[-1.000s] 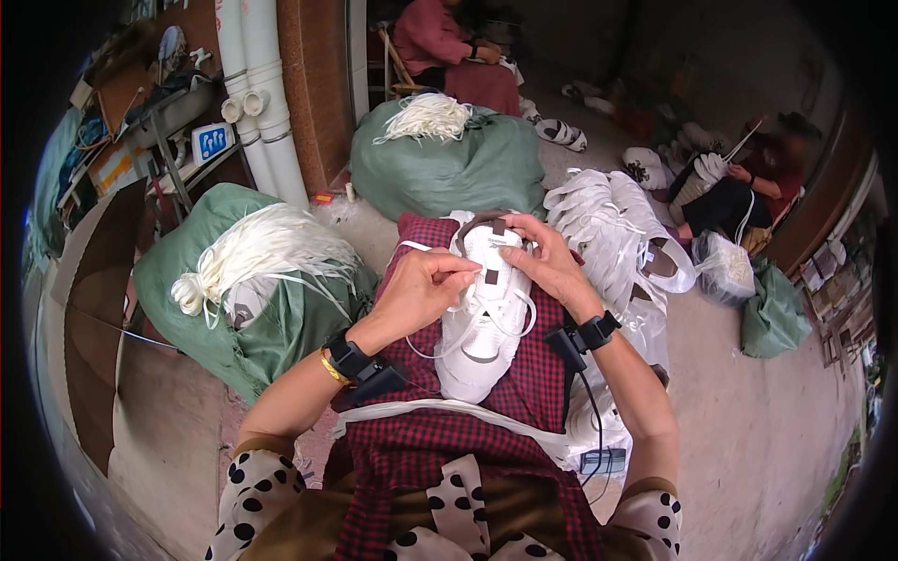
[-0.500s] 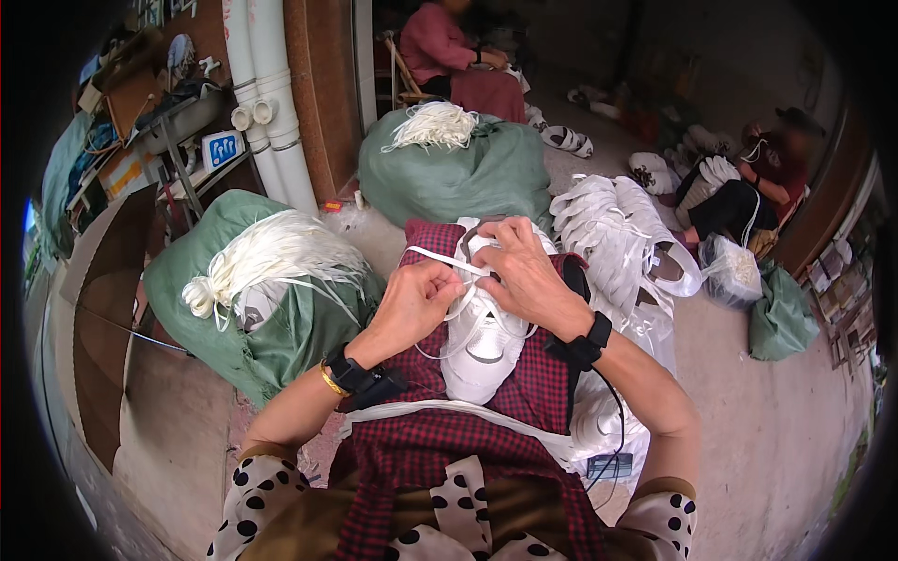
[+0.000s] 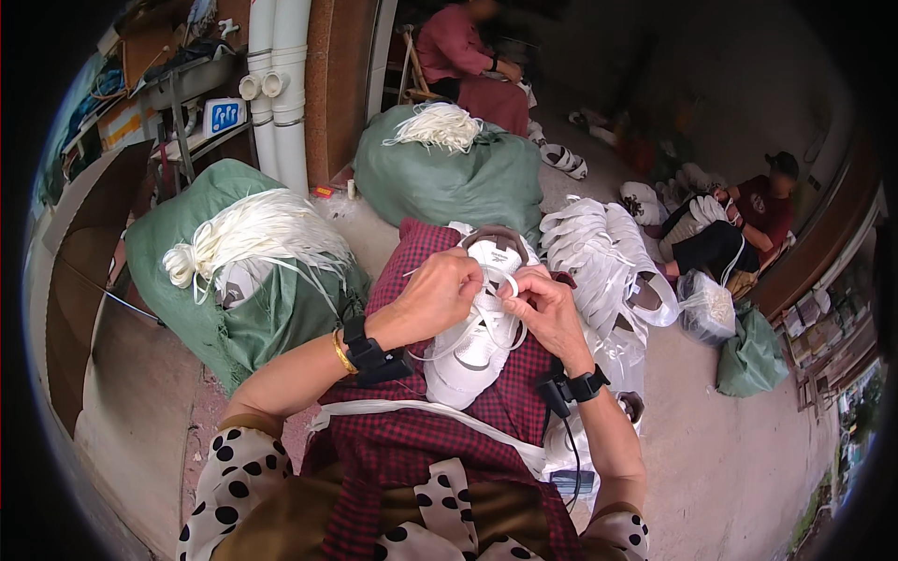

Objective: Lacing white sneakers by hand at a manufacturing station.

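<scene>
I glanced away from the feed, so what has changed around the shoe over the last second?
The right hand has come off the tongue and moved toward the shoe's right side, now pinching a white lace. The left hand has shifted inward over the left side since half a second ago. The white shoe stays toe toward the wearer on the checked cloth.

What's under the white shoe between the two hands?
Red-and-black checked cloth shows around the white shoe, which seems to rest on it. The shoe covers its own sole and the patch directly beneath; anything under the cloth is hidden too.
</scene>
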